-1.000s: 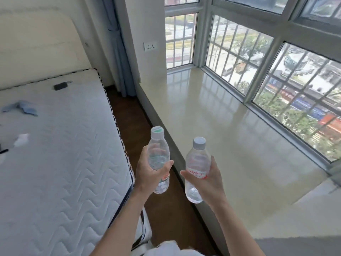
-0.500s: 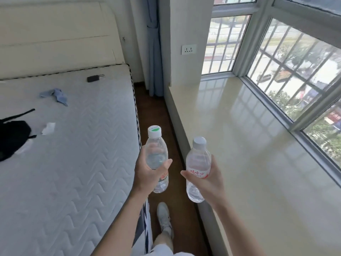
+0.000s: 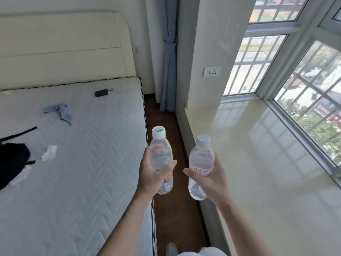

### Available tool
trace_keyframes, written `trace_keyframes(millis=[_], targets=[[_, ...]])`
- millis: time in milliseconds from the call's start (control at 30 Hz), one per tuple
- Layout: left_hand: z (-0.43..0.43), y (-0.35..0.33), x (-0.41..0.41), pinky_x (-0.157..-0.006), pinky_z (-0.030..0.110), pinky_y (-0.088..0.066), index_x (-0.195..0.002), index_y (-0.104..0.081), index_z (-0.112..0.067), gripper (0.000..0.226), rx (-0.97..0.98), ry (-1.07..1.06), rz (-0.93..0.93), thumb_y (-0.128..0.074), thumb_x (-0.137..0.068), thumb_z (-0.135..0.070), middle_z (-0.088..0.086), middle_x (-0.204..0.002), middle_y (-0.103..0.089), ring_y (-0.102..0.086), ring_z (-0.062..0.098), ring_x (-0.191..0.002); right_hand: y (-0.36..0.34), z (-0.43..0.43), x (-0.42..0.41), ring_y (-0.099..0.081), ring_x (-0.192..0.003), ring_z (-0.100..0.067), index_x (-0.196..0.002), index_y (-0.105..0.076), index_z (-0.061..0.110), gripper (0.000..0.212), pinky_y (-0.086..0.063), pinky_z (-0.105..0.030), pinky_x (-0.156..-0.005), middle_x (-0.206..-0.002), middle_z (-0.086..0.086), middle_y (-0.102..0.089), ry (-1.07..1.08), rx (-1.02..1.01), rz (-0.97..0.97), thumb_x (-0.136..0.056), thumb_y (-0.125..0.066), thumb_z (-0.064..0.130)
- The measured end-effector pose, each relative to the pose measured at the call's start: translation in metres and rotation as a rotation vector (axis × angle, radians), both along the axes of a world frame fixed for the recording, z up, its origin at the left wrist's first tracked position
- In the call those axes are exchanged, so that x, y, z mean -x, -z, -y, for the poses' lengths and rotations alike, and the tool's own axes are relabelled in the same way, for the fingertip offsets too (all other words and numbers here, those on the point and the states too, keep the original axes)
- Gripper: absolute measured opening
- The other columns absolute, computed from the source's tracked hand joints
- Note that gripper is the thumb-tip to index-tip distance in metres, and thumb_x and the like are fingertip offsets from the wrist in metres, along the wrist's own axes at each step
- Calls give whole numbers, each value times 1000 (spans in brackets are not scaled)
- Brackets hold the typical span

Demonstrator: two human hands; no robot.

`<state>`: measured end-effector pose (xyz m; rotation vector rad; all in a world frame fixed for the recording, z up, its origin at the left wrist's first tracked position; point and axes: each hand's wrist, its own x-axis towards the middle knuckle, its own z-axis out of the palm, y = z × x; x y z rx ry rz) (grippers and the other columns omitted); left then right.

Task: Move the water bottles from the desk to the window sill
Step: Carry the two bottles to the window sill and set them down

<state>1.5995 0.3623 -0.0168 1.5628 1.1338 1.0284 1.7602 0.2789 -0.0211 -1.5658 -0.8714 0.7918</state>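
Note:
My left hand grips a clear water bottle with a green-marked white cap, held upright over the strip of floor between the bed and the sill. My right hand grips a second clear bottle with a plain white cap and a red-lettered label, upright at the sill's near edge. The wide glossy beige window sill stretches to the right of both bottles, under the barred windows. The desk is not in view.
A bare white mattress fills the left, with a blue cloth, a small black device, paper scraps and a black bag on it. A narrow dark wood floor strip runs ahead to a curtain. A wall socket sits above the sill.
The view has swung left, away from the windows and toward the bed and headboard. Both hands hold their bottles the same way, and a foot has come into view below.

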Motion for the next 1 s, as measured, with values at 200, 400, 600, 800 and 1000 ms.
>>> trace_keyframes(millis=[200, 400, 600, 800, 1000], targets=[[-72, 11, -22, -78, 6, -43, -105, -50, -45, 48, 31, -1, -3, -78, -67, -38, -29, -104, -58, -54, -9, -105, 7, -72, -29, -71, -89, -20, -107, -59, 31, 55, -58, -52, -82, -96, 2, -71, 0, -1, -9, -62, -90, 35], [-152, 26, -58, -79, 7, -42, -107, -48, -49, 51, 48, 1, -8, -77, -65, -47, -33, -106, -56, -52, -12, -107, 22, -152, -70, -71, -87, -19, -107, -59, 29, 55, -59, -43, -79, -94, 3, -71, 4, -18, -39, -61, -90, 31], [-256, 28, -132, -76, 2, -41, -105, -45, -55, 53, 29, 109, -62, -81, -72, -35, -45, -102, -52, -51, -19, -103, 28, -246, -136, -70, -92, -15, -112, -59, 24, 55, -56, -29, -77, -97, 4, -70, 57, -67, -70, -67, -91, 25], [-345, 21, -227, -88, 20, -46, -105, -49, -57, 50, 37, 253, -58, -79, -67, -44, -28, -107, -58, -56, -3, -108, 23, -322, -224, -70, -88, -9, -107, -60, 31, 50, -54, -26, -74, -92, 13, -70, 153, -53, -86, -69, -90, 21], [-389, 20, -310, -82, 4, -43, -122, -52, -28, 80, 101, 413, 18, -75, -58, -70, -18, -113, -62, -57, -10, -107, 29, -342, -288, -71, -85, -13, -103, -59, 31, 51, -55, -34, -74, -92, 7, -70, 333, -3, -132, -64, -91, 28]])
